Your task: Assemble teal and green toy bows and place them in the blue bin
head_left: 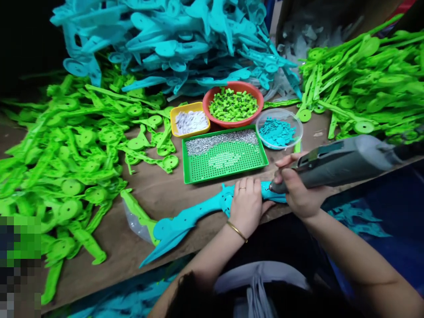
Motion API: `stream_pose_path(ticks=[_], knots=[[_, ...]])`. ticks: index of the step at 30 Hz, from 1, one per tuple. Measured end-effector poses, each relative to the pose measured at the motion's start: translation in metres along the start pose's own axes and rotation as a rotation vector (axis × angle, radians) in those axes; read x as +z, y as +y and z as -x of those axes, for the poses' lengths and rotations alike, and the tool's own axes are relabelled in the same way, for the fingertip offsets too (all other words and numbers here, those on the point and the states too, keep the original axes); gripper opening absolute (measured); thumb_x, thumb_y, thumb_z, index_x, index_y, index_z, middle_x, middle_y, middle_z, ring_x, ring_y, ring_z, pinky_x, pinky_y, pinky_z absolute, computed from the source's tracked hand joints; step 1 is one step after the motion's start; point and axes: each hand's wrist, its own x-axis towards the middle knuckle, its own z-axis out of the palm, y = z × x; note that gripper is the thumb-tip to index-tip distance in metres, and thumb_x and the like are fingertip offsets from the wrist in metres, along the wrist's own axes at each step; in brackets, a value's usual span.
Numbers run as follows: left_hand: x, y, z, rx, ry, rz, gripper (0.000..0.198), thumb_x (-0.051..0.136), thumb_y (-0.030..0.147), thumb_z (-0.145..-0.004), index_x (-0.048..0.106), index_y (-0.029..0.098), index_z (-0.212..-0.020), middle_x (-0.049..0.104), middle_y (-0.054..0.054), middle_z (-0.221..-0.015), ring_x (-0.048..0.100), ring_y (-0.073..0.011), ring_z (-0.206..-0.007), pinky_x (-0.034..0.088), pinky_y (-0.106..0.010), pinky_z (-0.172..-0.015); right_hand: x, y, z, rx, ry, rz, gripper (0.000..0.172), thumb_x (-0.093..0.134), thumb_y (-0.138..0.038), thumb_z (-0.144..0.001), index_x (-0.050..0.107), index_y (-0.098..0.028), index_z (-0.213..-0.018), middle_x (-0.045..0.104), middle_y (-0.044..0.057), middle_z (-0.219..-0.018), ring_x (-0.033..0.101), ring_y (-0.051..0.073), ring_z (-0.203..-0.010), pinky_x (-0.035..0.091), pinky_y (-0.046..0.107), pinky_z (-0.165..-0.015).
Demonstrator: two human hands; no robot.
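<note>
A long cyan plastic toy blade [185, 221] lies along the near edge of the wooden table [159, 194]. My left hand [247, 203] presses down on its handle part, fingers together and curled over it. My right hand [298, 190] grips a grey electric screwdriver [338, 163], its tip touching the cyan piece just right of my left hand.
A green perforated tray [225, 154] with small silver screws sits behind the hands. Behind it stand a yellow tub [190, 120], a red bowl [233, 104] of green pieces and a clear bowl [278, 128] of cyan bits. Green part piles [66, 154] flank both sides; cyan parts [172, 39] heap at the back.
</note>
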Motion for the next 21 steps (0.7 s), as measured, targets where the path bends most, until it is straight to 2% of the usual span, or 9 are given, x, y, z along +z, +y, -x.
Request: stream_pose_path(ticks=[6, 11, 14, 18, 21], knots=[[0.005, -0.008, 0.000, 0.059, 0.017, -0.085, 0.037, 0.057, 0.029, -0.083, 0.054, 0.007, -0.113, 0.060, -0.018, -0.106, 0.054, -0.0311, -0.103, 0.042, -0.045, -0.091, 0.016, 0.011, 0.000, -0.088, 0.091, 0.054, 0.024, 0.069, -0.040, -0.071, 0.059, -0.022, -0.083, 0.065, 0.001, -0.081, 0.064, 0.015, -0.072, 0.056, 0.032, -0.073], [0.014, -0.016, -0.008, 0.225, 0.038, -0.141, 0.031, 0.048, 0.027, -0.085, 0.061, 0.009, -0.106, 0.065, -0.017, -0.095, 0.058, -0.0344, -0.096, 0.042, -0.047, -0.087, 0.021, 0.014, -0.006, -0.132, 0.072, 0.112, 0.033, 0.069, -0.044, -0.068, 0.059, -0.020, -0.088, 0.065, 0.001, -0.076, 0.063, 0.014, -0.068, 0.055, 0.027, -0.068], [0.015, -0.018, -0.014, 0.310, 0.055, -0.214, 0.033, 0.038, 0.020, -0.087, 0.061, 0.011, -0.110, 0.067, -0.016, -0.095, 0.058, -0.0351, -0.096, 0.042, -0.047, -0.084, 0.022, 0.007, -0.009, -0.059, 0.081, 0.131, 0.034, 0.073, -0.039, -0.064, 0.058, -0.019, -0.087, 0.067, 0.002, -0.081, 0.064, 0.012, -0.073, 0.054, 0.023, -0.073], [0.013, -0.024, -0.013, 0.309, 0.029, -0.310, 0.038, 0.030, 0.011, -0.087, 0.059, 0.013, -0.112, 0.068, -0.010, -0.083, 0.061, -0.0322, -0.085, 0.044, -0.045, -0.079, 0.021, -0.010, -0.011, 0.069, 0.045, 0.083, 0.038, 0.077, -0.036, -0.060, 0.059, -0.020, -0.090, 0.068, 0.001, -0.088, 0.064, 0.013, -0.079, 0.051, 0.023, -0.080], [0.009, -0.034, -0.006, 0.307, 0.054, -0.246, 0.033, 0.034, 0.027, -0.090, 0.059, 0.012, -0.104, 0.067, -0.012, -0.085, 0.061, -0.0327, -0.086, 0.045, -0.045, -0.078, 0.017, -0.019, -0.019, 0.179, -0.050, 0.026, 0.040, 0.075, -0.043, -0.062, 0.061, -0.022, -0.093, 0.067, -0.001, -0.090, 0.063, 0.014, -0.083, 0.052, 0.025, -0.078]])
